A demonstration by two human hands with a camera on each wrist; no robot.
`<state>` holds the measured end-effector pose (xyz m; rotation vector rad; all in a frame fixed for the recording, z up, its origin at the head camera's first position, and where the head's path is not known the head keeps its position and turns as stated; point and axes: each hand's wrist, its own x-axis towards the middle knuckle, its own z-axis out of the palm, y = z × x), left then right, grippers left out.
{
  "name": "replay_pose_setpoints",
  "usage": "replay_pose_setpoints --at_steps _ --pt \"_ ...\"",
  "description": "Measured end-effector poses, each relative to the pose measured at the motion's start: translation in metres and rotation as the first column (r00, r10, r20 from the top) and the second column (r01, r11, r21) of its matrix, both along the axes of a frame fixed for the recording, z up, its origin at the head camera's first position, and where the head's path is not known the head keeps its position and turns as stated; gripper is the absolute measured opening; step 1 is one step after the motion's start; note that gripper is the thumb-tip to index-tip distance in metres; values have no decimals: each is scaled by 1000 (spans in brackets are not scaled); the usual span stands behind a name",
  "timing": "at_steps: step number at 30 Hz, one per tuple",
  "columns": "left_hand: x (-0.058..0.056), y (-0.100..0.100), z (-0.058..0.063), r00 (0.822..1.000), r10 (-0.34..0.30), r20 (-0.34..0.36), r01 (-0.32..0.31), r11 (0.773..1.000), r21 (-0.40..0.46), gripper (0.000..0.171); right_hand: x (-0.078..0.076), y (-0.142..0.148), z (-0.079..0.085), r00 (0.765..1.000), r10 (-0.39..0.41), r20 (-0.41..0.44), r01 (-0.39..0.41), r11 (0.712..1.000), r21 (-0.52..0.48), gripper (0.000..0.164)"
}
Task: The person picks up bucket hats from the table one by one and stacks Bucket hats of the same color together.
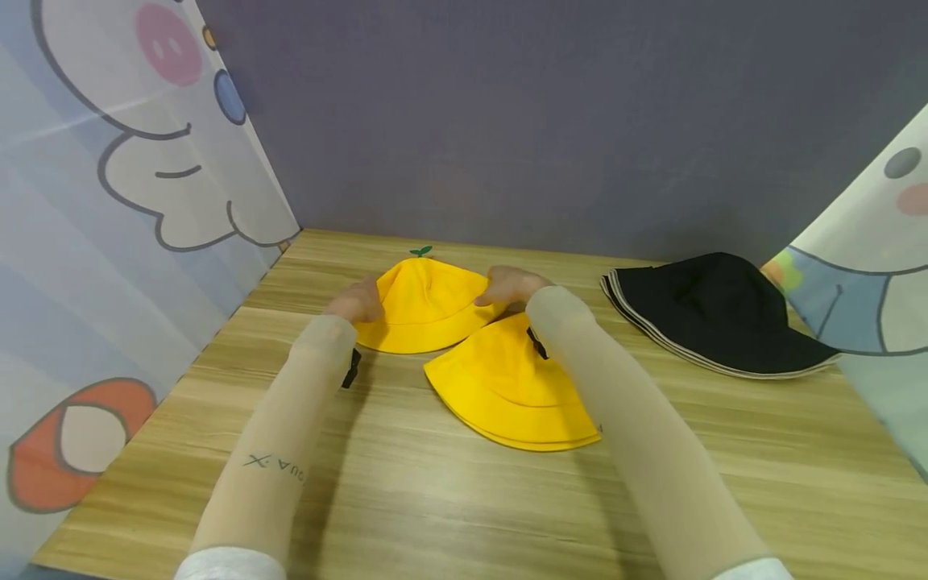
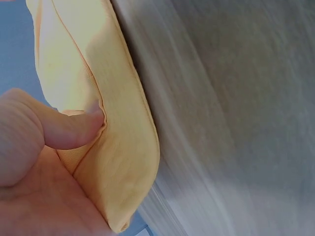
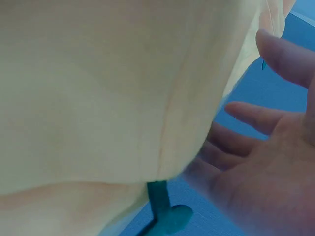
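A yellow bucket hat with a small green sprout on its crown lies at the back of the table. My left hand pinches its left side; in the left wrist view the thumb presses where crown and brim meet. At the hat's right side is my right hand, its fingers extended and spread in the right wrist view. Whether the thumb touches the cloth is hard to tell. Nearer me, another yellow hat, with layered brim edges, lies partly under my right forearm.
Black hats with pale-edged, layered brims lie at the right of the wooden table. A grey panel stands behind, and cartoon-printed sheets flank both sides.
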<state>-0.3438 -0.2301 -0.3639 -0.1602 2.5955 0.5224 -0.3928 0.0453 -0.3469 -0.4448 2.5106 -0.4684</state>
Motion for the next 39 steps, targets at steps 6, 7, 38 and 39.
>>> replay_pose_setpoints --at_steps 6,7,38,39 --pt "0 -3 -1 1000 11 -9 -11 1000 7 69 5 -7 5 996 -15 -92 18 1000 25 74" --pt "0 -3 -1 1000 13 -10 -13 1000 8 69 6 -9 6 996 -19 -90 20 1000 14 76" --pt "7 6 14 998 -20 -53 16 997 -71 77 15 -4 18 979 -23 -202 -20 978 -208 45" --pt "7 4 18 999 -22 -42 20 998 -52 77 16 -4 19 979 -28 -203 -18 975 -221 43"
